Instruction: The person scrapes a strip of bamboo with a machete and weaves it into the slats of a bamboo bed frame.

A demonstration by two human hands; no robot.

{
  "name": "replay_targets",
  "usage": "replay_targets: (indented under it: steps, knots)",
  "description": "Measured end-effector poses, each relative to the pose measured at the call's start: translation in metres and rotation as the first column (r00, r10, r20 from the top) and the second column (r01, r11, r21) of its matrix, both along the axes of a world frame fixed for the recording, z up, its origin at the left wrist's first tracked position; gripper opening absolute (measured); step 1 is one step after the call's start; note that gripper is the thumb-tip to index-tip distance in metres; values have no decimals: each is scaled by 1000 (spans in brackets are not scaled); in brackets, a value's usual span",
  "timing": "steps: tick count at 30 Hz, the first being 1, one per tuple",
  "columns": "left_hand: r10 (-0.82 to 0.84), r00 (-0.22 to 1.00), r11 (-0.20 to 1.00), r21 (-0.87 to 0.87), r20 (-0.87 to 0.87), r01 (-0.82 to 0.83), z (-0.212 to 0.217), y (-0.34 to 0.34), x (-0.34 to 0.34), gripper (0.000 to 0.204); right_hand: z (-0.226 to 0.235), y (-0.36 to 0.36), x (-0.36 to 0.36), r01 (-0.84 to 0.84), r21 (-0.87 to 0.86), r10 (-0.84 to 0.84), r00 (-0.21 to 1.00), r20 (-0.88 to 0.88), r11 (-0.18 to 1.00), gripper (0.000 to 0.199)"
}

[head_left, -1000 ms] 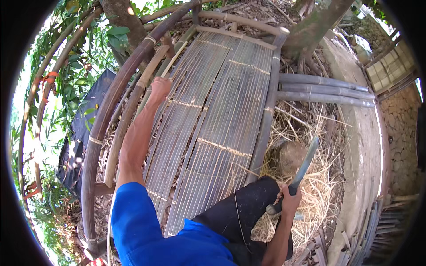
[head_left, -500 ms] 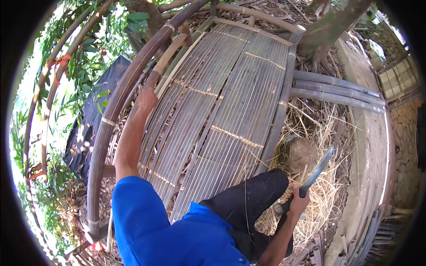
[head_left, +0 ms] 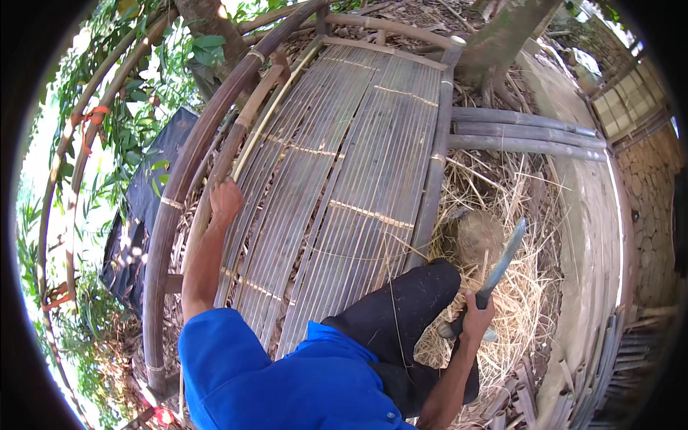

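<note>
**Knife in one hand, bamboo frame in the other**

A platform of flat split-bamboo slats (head_left: 344,172), grey and ribbed, bound across with thin ties, runs from near to far. Round, thick bamboo poles (head_left: 188,179) curve along its left side; dry straw (head_left: 516,279) lies loose on the right, beside a concrete edge (head_left: 595,236).

The left hand (head_left: 226,202) is closed around a thinner bamboo rail (head_left: 247,122) at the platform's left edge. The right hand (head_left: 476,319), low on the right over the straw, is clenched on the handle of a long knife (head_left: 502,258). Its flat blade points up and away to the far right, long axis slightly tilted.
</note>
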State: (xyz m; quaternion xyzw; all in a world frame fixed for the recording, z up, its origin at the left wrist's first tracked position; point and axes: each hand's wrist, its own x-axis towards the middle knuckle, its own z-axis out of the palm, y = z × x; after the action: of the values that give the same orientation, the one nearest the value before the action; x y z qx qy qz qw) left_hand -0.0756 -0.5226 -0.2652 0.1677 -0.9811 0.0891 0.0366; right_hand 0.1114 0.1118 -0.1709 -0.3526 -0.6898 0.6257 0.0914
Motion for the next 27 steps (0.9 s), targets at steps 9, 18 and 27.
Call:
replay_targets:
  steps: [9,18,27]
  knots:
    - [-290,822,794,355,-490,493,137,92,-87,45,2,30,30,23,71,-22,1000,-15,997,22]
    - [-714,398,570,-148,-575,808,413,325,-218,49,16,51,81,148,-20,-150,976,-157,989,23]
    - [-547,-1,339,-223,-837,914,540,487,-55,54,9,51,92,216,-40,-219,951,-220,976,18]
